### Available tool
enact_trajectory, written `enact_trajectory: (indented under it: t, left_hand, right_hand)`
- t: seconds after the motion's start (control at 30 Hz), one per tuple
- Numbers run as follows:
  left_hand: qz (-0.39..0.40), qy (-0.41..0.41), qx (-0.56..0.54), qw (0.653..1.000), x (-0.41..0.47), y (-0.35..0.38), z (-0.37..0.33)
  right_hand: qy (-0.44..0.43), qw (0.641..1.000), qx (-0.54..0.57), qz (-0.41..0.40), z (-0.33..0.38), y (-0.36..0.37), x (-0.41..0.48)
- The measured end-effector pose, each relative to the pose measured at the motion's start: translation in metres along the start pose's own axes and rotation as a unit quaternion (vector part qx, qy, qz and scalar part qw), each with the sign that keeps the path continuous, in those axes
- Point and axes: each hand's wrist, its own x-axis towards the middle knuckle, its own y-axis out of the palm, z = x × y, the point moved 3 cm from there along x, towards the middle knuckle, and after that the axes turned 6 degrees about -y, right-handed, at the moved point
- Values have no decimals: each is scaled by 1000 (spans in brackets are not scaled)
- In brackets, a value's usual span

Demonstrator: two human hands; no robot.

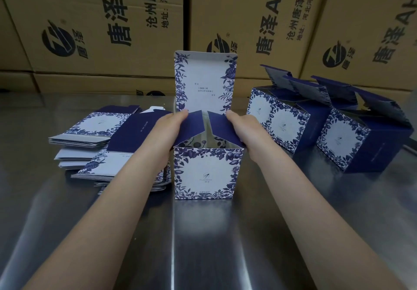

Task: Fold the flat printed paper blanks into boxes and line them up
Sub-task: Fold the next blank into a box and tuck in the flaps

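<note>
Your fingers are closed on the two dark blue side flaps of the box in the middle: your left hand grips the left flap and your right hand grips the right flap, and both flaps lean inward over the open top. This box stands upright on the metal table, directly in front of you, with its white flowered front toward you and its tall lid standing straight up at the back. To your left, a loose pile of flat blanks lies on the table, close to your left forearm. To your right, finished boxes stand side by side in a row with their lids open. Behind the table, big brown cartons with black print are stacked like a wall.
</note>
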Motion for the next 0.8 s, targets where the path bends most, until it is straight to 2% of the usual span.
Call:
enact_trajectory:
  t: [0.1,0.4,0.6,0.73,0.8]
  left_hand:
    - [12,12,17,1000,4,3,-1]
    - [-14,15,35,999,10,-2,2]
    - [6,16,-38,999,4,0,6]
    - [17,22,-156,987,2,1,11]
    - [35,48,-170,984,2,1,12]
  right_hand:
    - [-29,998,-51,-8,3,4,7]
    - [-21,995,-95,-26,1,4,15]
    - [-42,999,29,-8,-4,3,8]
    - [-74,985,157,-1,-10,2,6]
    - [-101,978,184,5,-12,1,4]
